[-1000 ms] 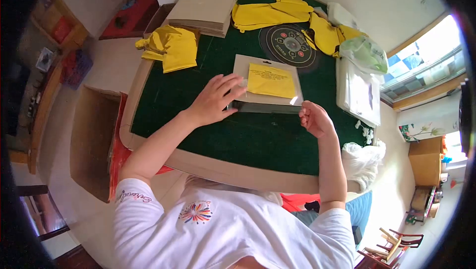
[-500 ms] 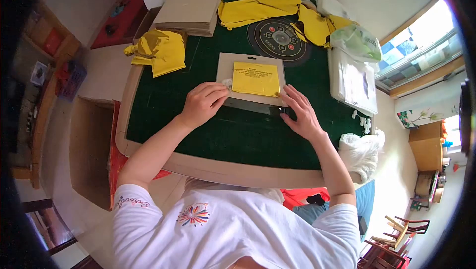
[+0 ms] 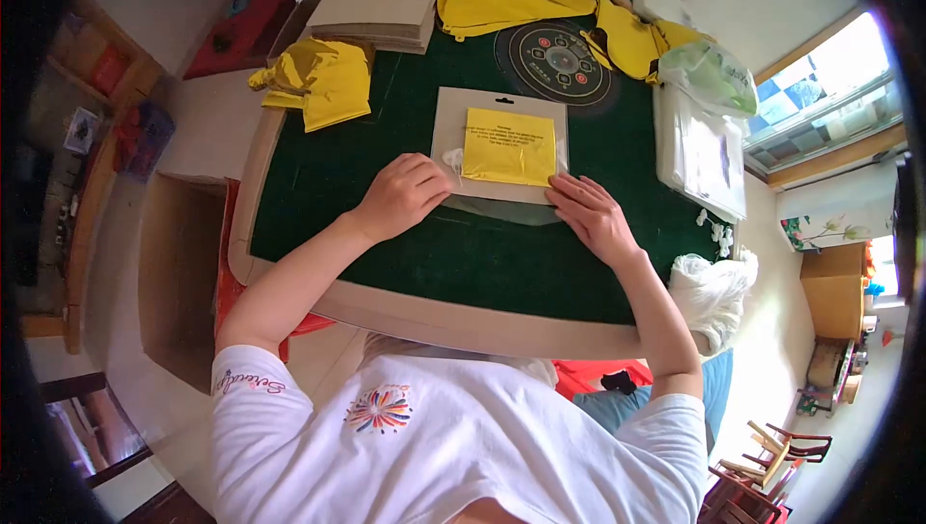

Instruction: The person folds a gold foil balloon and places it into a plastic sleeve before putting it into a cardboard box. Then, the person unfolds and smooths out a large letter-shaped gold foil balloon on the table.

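A clear plastic bag lies on the green table, with a grey cardboard backing inside it. On the card sits a folded yellow packet with small dark print, and a small white bundle lies to its left. My left hand is closed at the bag's lower left edge, fingers curled on the plastic. At the lower right corner, my right hand has its fingers together against the bag's edge, partly hiding the thumb. The bag's bottom flap shows between my hands.
A stack of grey cards stands at the back left, behind a crumpled yellow pouch. More yellow pouches lie at the back. A pile of clear bags sits at right, near white strings. A round dark emblem marks the tabletop.
The view has shifted slightly. My right thumb has drawn in toward its fingers at the bag's corner. The bottom flap now looks paler and curved.
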Demonstrator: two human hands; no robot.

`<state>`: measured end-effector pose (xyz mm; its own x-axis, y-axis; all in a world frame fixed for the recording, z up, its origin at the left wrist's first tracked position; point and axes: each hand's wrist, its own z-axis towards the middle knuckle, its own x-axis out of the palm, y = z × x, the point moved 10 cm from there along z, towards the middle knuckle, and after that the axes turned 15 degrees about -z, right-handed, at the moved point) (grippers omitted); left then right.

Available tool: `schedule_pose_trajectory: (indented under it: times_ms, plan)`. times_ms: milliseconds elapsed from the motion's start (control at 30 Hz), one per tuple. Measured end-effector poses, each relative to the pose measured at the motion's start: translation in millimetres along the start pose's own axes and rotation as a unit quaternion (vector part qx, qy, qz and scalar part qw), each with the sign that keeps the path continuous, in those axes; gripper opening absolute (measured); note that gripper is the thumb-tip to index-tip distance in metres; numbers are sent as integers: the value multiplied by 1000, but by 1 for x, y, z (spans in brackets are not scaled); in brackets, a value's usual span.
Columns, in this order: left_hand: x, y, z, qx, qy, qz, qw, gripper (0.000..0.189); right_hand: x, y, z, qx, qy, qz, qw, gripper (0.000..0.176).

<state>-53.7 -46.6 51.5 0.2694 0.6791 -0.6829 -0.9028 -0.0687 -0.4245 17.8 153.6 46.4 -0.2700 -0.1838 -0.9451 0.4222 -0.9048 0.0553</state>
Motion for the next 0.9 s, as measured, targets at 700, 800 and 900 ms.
schedule_pose_trajectory:
  times_ms: [700,800,900]
  plan:
    - [2,29,-9,-141,29,-98,985,11,2,-30,-9,110,-47,94,988,8]
    - [1,33,-7,-174,15,-106,979,11,4,-40,-13,162,-57,111,979,5]
    - [2,39,-8,-209,16,-111,971,10,10,-44,-13,188,-40,112,975,9]
